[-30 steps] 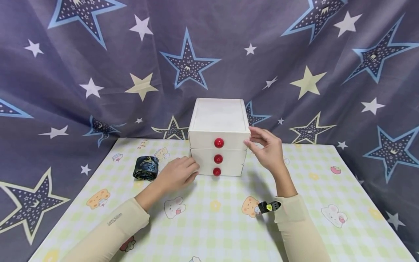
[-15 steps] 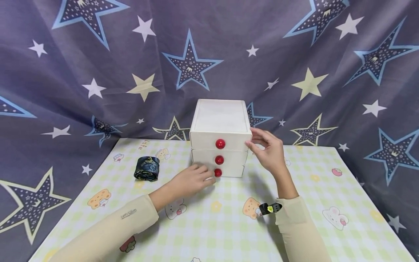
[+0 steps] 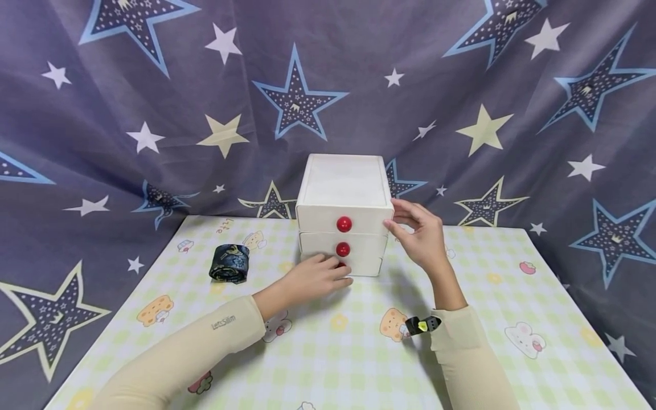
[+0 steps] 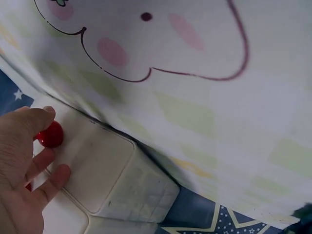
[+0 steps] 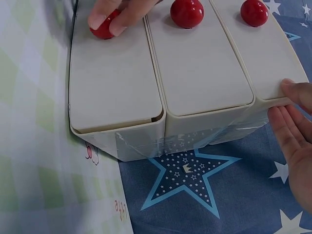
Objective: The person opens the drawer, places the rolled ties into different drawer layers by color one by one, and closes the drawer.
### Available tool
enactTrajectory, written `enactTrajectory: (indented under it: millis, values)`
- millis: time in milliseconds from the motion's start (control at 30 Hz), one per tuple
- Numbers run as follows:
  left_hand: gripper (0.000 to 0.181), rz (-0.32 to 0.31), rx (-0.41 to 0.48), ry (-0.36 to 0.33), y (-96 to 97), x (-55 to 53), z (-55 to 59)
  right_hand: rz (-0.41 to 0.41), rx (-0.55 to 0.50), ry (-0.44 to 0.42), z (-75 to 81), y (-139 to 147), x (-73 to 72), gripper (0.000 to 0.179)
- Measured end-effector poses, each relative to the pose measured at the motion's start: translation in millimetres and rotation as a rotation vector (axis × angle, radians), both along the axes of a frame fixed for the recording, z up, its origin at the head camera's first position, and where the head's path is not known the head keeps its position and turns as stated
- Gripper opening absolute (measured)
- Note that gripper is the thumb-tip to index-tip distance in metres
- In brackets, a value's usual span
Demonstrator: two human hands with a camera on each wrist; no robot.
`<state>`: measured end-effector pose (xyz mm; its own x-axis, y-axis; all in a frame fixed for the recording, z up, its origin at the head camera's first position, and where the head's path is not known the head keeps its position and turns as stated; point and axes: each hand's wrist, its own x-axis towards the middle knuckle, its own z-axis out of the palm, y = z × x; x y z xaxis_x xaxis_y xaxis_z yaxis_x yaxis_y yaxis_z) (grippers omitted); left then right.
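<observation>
A white cabinet (image 3: 344, 179) of three stacked drawers stands at the table's back, each drawer with a round red knob. My left hand (image 3: 314, 280) pinches the lowest knob (image 5: 104, 31) between thumb and fingertip, as the right wrist view shows. In the left wrist view that thumb lies over the knob while other fingers spread beside it. A narrow gap shows along the right end of the bottom drawer (image 5: 114, 73). My right hand (image 3: 422, 234) grips the cabinet's right edge at the top drawer, thumb on the front and fingers along the side.
A rolled dark-blue patterned cloth (image 3: 229, 263), like a rolled necktie, lies on the table left of the cabinet. The table (image 3: 328, 353) has a green checked cover with cartoon prints. Behind it hangs a star-patterned curtain (image 3: 348, 68).
My left hand has moved right from the cabinet's lower left corner to the lowest knob and taken hold of it. The right hand stays at the cabinet's right edge.
</observation>
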<state>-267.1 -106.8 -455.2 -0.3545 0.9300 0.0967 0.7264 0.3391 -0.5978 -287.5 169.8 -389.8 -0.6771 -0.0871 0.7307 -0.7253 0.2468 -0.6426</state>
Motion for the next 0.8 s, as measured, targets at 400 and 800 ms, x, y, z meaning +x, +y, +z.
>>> enactTrajectory:
  millis: [400, 800]
  values:
    - [0.021, -0.016, 0.081, 0.134, 15.2, -1.4, -6.0, -0.026, 0.014, -0.005, 0.8, -1, 1.3, 0.048]
    - [0.016, 0.040, 0.008, 0.146, 23.5, 0.4, -8.0, -0.023, 0.022, 0.009, 23.9, -12, 24.4, 0.043]
